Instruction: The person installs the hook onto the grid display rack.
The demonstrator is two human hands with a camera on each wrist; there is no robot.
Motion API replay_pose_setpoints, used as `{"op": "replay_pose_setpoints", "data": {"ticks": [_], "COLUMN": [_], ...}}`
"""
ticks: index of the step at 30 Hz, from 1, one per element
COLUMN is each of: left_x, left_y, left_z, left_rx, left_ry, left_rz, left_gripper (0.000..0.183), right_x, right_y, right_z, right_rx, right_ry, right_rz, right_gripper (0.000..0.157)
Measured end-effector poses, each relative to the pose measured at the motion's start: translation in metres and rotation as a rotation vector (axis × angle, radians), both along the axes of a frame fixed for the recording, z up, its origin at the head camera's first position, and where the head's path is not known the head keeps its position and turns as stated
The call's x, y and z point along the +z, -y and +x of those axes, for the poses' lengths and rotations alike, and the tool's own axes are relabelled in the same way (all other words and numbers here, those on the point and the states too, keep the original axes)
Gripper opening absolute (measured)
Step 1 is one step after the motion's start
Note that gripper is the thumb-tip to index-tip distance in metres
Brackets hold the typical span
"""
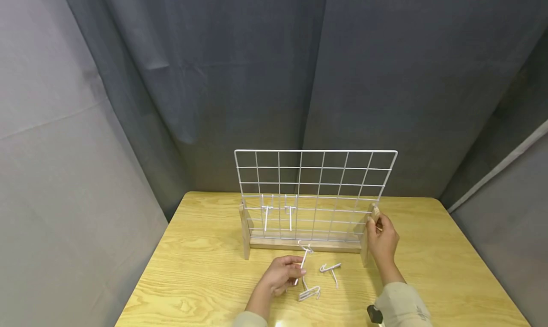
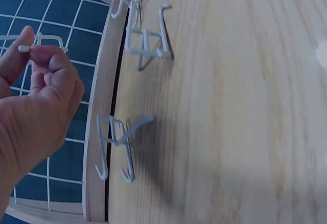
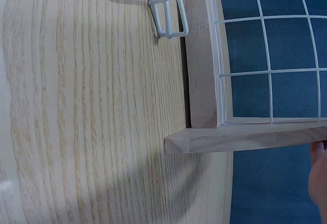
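Note:
Between its thumb and fingers, my left hand [image 1: 280, 275] pinches the straight prong of a white wire hook [image 1: 304, 259]. The hook's bent end points toward the grid, and the prong's tip pokes out past the thumb in the left wrist view. A white wire grid panel [image 1: 322, 167] stands upright in a wooden base [image 1: 306, 245]. At its right end my right hand [image 1: 384, 241] holds the wooden side post [image 1: 364, 251]; in the right wrist view only part of that hand shows. Two hooks, a left one [image 1: 266, 218] and a right one [image 1: 290, 219], hang on the grid's lower left.
Two loose white hooks lie on the wood-grain table [image 1: 184, 279] in front of the base: one [image 1: 332, 269] near its right half, the other [image 1: 309, 294] beside my left hand. Dark grey curtains [image 1: 239, 80] hang behind the table, with lighter cloth at both sides.

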State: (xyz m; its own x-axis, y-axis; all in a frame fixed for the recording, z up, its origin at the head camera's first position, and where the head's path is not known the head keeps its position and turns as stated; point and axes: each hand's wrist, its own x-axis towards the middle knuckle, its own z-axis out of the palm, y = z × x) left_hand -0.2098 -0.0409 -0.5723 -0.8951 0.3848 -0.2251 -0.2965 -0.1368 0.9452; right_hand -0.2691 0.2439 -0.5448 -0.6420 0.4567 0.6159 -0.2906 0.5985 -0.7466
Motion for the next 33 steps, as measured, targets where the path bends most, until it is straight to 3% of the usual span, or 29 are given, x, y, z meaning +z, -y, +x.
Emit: {"op": "replay_pose_setpoints", "data": {"ticks": [5,17,26,33], "left_x": [0.006,0.024,0.041,0.053], "left_y": [-0.007,-0.023,-0.032,-0.038], "left_z": [-0.005,-0.012,-0.012,-0.014], "left_rx": [0.016,0.041,0.153,0.216], "left_ry": [0.017,0.075,0.149,0.183], "left_rz": [0.020,0.168,0.318,0.442], "left_gripper": [0.036,0.041,0.044,0.029], "right_x": [0.000,-0.001,0.000,0.000], "right_y": [-0.001,-0.001,0.000,-0.001], "right_z": [0.001,0.001,0.001,0.001], "right_rx": [0.001,-0.014,0.008,0.011], "right_ry": [-0.009,-0.001,-0.008,-0.002], "right_rz": [-0.004,0.002,-0.008,-0.019], "right_gripper": [0.019,0.020,0.019,0.018]}}
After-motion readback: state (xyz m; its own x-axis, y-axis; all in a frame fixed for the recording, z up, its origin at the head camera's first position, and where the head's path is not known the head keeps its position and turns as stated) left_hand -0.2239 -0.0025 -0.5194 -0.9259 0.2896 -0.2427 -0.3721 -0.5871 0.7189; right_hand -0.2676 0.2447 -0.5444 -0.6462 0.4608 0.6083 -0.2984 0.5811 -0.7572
